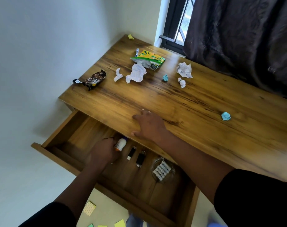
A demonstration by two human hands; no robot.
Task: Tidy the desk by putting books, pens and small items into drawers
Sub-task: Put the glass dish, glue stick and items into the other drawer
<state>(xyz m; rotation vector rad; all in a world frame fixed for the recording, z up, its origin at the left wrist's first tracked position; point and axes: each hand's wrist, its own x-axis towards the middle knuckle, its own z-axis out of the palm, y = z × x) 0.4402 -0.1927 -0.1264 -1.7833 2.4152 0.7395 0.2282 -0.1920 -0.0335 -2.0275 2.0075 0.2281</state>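
Head view, left hand (105, 149) in open drawer (60, 131), right hand (149, 125) on desk (205, 128) edge

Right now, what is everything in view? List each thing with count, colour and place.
desk: one, brown wood, under the window
drawer: one, brown wood, pulled open at the desk's front
small bottle: one, white with orange, in the drawer
black gadgets: two, in the drawer
batteries: one white pack, in the drawer
crumpled papers: four white, two blue, one yellow, on the desk
snack bag: one, green and yellow, on the desk
biscuit pack: one, brown, at the desk's left edge
sticky notes: several, yellow and green, on the floor
curtain: one, dark, at the window
left hand: in the drawer, at the bottle
right hand: flat on the desk edge
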